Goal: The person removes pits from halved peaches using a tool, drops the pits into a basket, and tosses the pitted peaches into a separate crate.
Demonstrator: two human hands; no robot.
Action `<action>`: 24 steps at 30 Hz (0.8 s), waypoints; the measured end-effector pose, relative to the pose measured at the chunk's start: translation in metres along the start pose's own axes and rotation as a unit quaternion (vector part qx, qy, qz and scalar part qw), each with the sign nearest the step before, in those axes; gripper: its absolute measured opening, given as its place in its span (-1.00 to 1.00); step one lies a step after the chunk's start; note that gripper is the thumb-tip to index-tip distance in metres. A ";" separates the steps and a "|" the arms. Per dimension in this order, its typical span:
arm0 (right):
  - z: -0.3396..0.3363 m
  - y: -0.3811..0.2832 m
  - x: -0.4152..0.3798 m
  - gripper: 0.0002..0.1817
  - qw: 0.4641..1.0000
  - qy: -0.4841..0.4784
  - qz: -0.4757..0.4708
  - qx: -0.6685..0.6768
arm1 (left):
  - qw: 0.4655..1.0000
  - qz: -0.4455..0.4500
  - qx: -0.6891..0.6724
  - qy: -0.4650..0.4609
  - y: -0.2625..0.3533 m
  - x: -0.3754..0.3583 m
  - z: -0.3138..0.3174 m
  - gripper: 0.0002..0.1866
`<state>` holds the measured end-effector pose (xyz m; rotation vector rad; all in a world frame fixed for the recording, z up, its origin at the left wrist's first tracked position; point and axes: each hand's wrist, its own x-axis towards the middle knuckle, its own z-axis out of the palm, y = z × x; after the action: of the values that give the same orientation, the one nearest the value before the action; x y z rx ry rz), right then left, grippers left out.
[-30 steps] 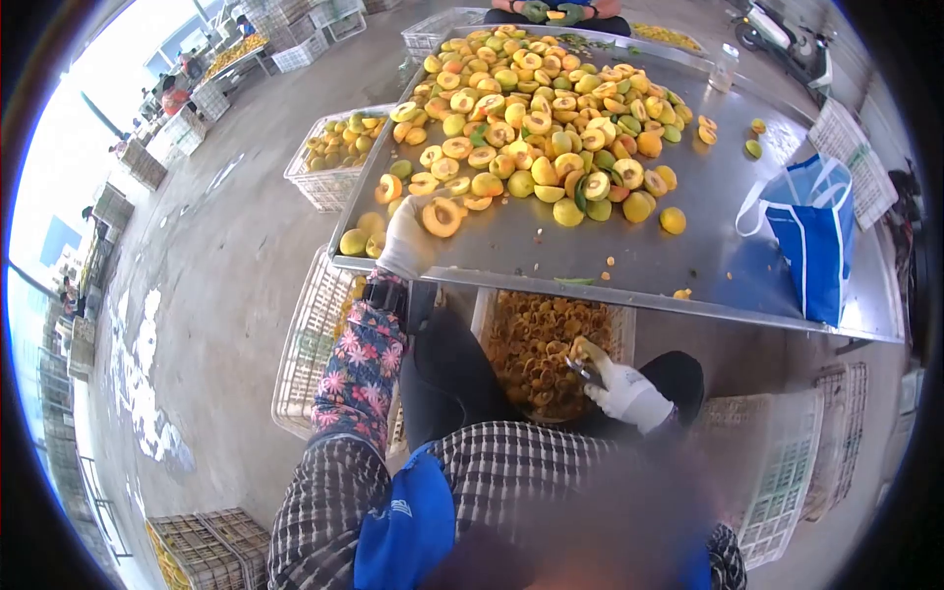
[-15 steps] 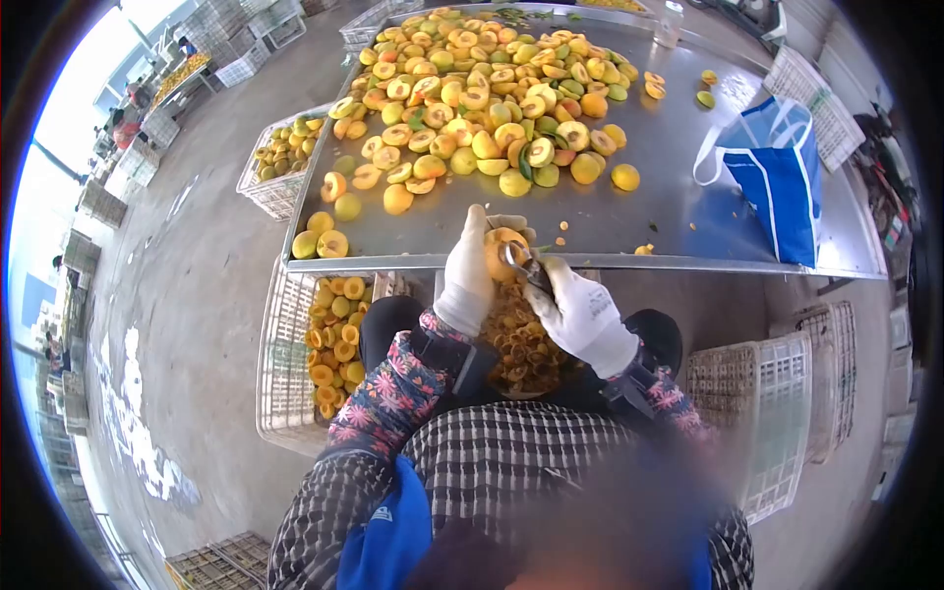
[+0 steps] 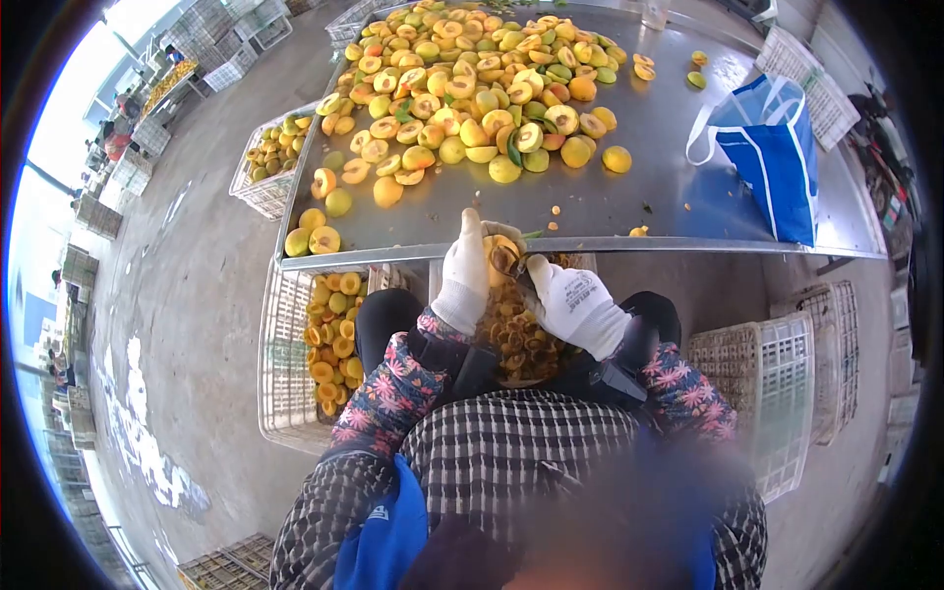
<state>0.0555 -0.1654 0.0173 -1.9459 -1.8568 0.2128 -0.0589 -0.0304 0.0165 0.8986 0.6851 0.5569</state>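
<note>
orange fruit half (image 3: 500,252) in left hand (image 3: 464,270) (gloved), right hand (image 3: 573,305) alongside

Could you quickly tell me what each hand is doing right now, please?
Left hand: closed around a halved fruit.
Right hand: closed on a small metal tool working in that fruit.

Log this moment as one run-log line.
left hand: holds peach half | right hand: pitting tool in the half | below: crate of pits | ahead: metal table
</note>
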 end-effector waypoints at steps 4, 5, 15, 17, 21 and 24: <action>0.009 -0.006 -0.004 -0.64 0.994 0.014 0.042 0.103 | 1.000 -0.003 -0.002 0.013 0.006 -0.004 0.007 -0.31; 0.013 -0.010 -0.003 -0.65 0.989 0.031 0.051 0.138 | 0.999 -0.003 -0.006 0.039 0.010 -0.009 0.014 -0.33; 0.015 -0.001 0.008 -0.43 0.992 0.015 0.024 0.119 | 0.995 0.074 -0.021 0.063 0.002 -0.011 0.011 -0.46; 0.016 0.001 0.007 -0.49 0.995 -0.011 0.033 0.097 | 0.996 0.067 -0.026 0.046 0.000 -0.007 0.006 -0.44; 0.036 -0.003 0.001 -0.53 0.966 0.021 0.031 0.257 | 0.998 0.060 0.030 0.021 0.001 -0.005 0.002 -0.40; 0.027 0.000 0.001 -0.51 0.962 0.006 0.059 0.267 | 0.998 0.030 0.054 0.006 0.005 0.004 0.001 -0.37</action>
<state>0.0448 -0.1593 -0.0063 -1.6655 -1.4738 0.6639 -0.0564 -0.0255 0.0204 1.0202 0.7054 0.5835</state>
